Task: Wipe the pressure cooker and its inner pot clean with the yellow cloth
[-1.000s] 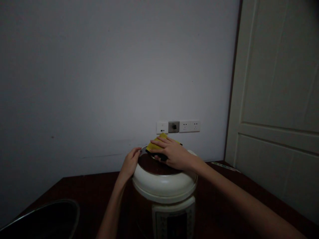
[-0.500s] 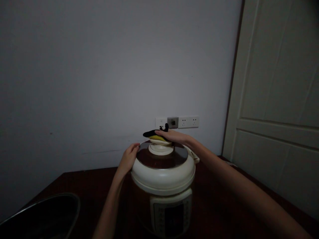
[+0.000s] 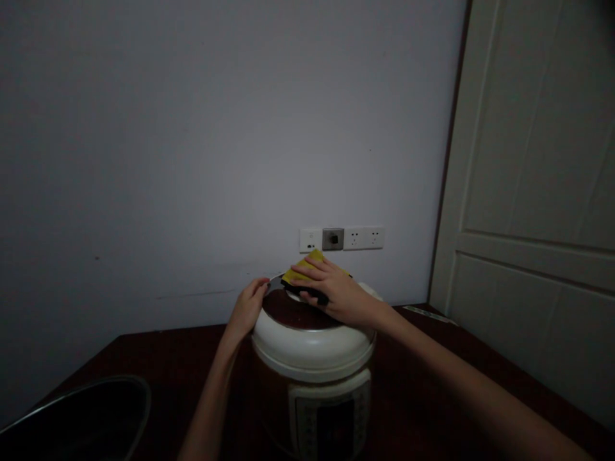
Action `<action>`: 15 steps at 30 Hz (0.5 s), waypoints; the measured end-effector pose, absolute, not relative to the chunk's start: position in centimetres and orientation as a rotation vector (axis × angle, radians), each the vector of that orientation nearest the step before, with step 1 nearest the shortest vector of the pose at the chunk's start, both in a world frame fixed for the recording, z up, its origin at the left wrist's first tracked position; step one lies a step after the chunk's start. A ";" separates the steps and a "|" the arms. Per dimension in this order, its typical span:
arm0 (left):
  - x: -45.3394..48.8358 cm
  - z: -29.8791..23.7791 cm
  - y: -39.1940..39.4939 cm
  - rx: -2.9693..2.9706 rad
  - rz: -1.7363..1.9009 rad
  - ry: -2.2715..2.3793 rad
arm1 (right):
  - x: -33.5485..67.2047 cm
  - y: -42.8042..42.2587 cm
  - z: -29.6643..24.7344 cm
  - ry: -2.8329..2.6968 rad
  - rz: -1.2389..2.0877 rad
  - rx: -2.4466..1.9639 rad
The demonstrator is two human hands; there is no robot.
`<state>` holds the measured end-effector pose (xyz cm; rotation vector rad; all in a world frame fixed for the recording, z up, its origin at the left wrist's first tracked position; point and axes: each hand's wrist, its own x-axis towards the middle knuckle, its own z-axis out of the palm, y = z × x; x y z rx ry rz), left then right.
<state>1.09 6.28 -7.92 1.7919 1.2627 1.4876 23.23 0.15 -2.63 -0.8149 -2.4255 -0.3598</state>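
Note:
An electric pressure cooker (image 3: 307, 349) with a white rim and a brown lid top stands upright in front of me. My left hand (image 3: 248, 306) is curled against the left side of its lid, holding the edge. On top, my right hand (image 3: 336, 291) presses a yellow and black cloth (image 3: 307, 269) around the lid's white knob. The hand and cloth cover most of that knob. The cooker's front control panel (image 3: 331, 413) faces me, dim and hard to read.
At the lower left is a dark basin-like container (image 3: 139, 390) with a shiny rim. Behind the cooker, wall sockets (image 3: 364, 238) are set in the pale wall. A thin patterned strip (image 3: 430, 314) lies on the dark red table (image 3: 192, 346) at the right. A white panelled door (image 3: 533, 218) stands beyond.
My right hand has come down from the top of the knob to its near right side, turning the cloth so more yellow shows. My left hand stays at the lid's edge.

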 end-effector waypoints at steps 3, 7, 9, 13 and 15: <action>1.1 -7.9 6.2 1.787 1.494 1.259 | 22.1 1.4 -1.3 -2.537 -0.430 -0.799; 1.2 -7.9 6.1 1.774 1.474 1.213 | 20.7 4.0 0.7 -2.549 -0.125 -1.013; 1.2 -8.0 6.2 1.767 1.468 1.196 | 20.3 5.2 1.5 -2.539 0.105 -1.125; 1.1 -8.0 6.2 1.741 1.484 1.230 | 20.3 6.6 1.9 -2.396 0.409 -1.201; 1.2 -7.9 6.1 1.733 1.487 1.254 | 20.7 6.8 1.4 -2.239 0.490 -1.192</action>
